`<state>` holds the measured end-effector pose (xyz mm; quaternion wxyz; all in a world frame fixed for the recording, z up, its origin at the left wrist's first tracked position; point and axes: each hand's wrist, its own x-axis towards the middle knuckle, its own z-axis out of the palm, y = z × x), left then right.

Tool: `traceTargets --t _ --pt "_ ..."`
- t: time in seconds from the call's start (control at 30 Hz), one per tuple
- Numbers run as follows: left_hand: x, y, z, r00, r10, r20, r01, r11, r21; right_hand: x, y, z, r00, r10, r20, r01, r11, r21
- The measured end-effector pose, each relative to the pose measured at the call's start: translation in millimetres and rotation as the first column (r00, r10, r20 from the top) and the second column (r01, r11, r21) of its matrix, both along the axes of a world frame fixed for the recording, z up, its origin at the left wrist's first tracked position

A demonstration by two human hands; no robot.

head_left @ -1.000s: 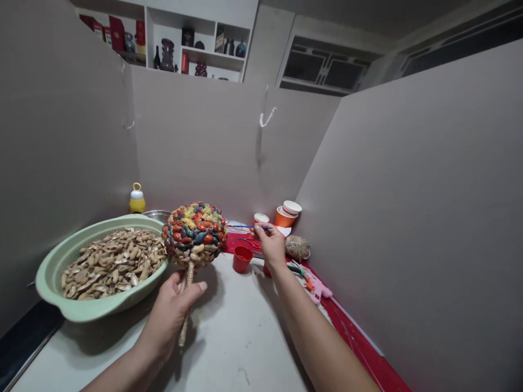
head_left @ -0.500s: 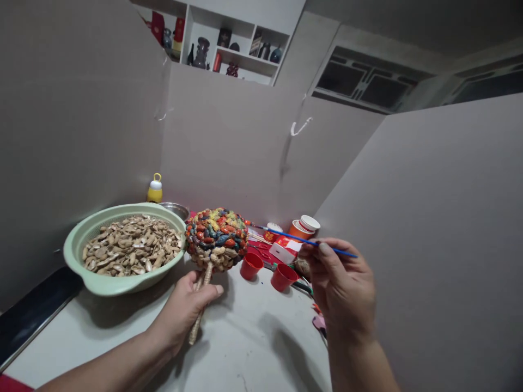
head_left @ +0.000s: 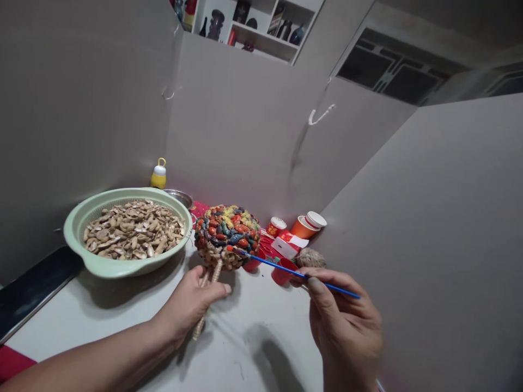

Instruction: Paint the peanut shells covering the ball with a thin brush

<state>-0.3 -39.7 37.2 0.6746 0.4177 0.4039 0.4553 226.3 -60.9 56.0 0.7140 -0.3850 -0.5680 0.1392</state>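
Our left grip is closed around the one twine-wrapped stick of the single painted shell ball, which sits just above it. Our right grip pinches one blue brush, and the brush tip touches the ball. Two red cups stand just beyond the right grip. One green basket of shells sits on the desk, left of the left grip.

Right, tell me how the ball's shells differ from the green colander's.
On the ball the shells are mostly painted red, blue and yellow, stuck in a dome on a stick; in the green colander the shells are bare tan, loose in a heap. Both look like nut shells.
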Motion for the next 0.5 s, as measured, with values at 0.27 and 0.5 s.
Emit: traceTargets --t 0.27,0.5 --pt "1.5 -1.0 2.5 1.0 0.002 -0.012 -0.003 1.0 -0.027 4.3 0.9 -4.4 0.999 -0.035 0.033 0.035 0.999 -0.019" --pt "2.2 0.7 -1.3 1.0 0.01 -0.005 -0.01 1.0 -0.006 10.1 2.8 -1.7 0.997 -0.072 -0.04 0.07 0.996 -0.051"
